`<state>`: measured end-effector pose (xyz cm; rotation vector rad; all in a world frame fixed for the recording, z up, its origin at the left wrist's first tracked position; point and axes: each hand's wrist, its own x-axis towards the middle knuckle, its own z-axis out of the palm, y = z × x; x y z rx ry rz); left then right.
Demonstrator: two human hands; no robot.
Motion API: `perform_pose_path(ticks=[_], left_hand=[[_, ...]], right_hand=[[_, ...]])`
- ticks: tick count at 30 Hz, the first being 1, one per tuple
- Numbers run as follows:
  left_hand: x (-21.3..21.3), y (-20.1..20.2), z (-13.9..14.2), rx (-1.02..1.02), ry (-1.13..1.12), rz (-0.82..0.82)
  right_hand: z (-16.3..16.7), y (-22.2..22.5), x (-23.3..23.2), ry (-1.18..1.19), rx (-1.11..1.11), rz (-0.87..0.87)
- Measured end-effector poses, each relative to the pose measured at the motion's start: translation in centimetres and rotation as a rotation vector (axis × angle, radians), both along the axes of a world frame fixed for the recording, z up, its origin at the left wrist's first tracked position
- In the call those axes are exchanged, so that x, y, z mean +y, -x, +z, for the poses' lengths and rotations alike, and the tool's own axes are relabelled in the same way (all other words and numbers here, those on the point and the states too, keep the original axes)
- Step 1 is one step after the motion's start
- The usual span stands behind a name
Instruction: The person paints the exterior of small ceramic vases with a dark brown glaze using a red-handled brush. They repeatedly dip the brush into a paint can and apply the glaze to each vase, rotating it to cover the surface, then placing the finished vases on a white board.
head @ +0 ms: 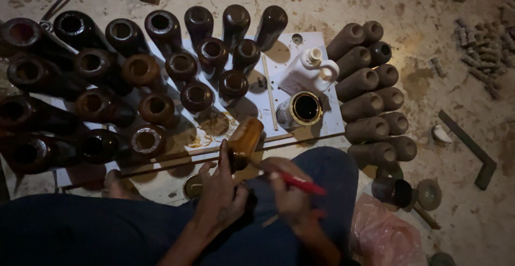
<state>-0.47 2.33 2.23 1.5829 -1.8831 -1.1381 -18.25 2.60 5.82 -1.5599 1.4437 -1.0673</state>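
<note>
Left hand (217,191): gripping an amber-brown wooden cup (244,141), lower centre of frame.
Right hand (289,191): closed on a red-handled brush (300,183) beside it.
Done: dark glossy cups (155,107) fill the left.
Left: dull uncoated cups (370,83) stacked right.
Varnish tin (306,107): open, centre.

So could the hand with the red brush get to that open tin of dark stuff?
Probably yes. The right hand holds the red-handled brush, and the open tin stands just ahead on the white board; only thin sticks lie between.
</note>
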Motion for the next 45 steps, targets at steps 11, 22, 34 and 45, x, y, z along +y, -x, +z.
perform_pose_path(ticks=[11, 22, 34, 45], left_hand=[[0.1, 0.1, -0.2, 0.035, 0.06, -0.018], [-0.1, 0.3, 0.0, 0.003, 0.055, -0.043], [0.4, 0.1, -1.3, -0.01, 0.089, -0.027], [0.4, 0.1, -0.5, -0.044, 0.06, -0.043]], right_hand=[[0.2, 0.0, 0.8, -0.034, 0.038, -0.001], [-4.5, 4.0, -3.6, 0.507, 0.943, -0.016], [-2.5, 2.0, 0.4, 0.101, 0.052, 0.034], [-2.0, 0.2, -1.0, 0.297, 0.285, 0.171]])
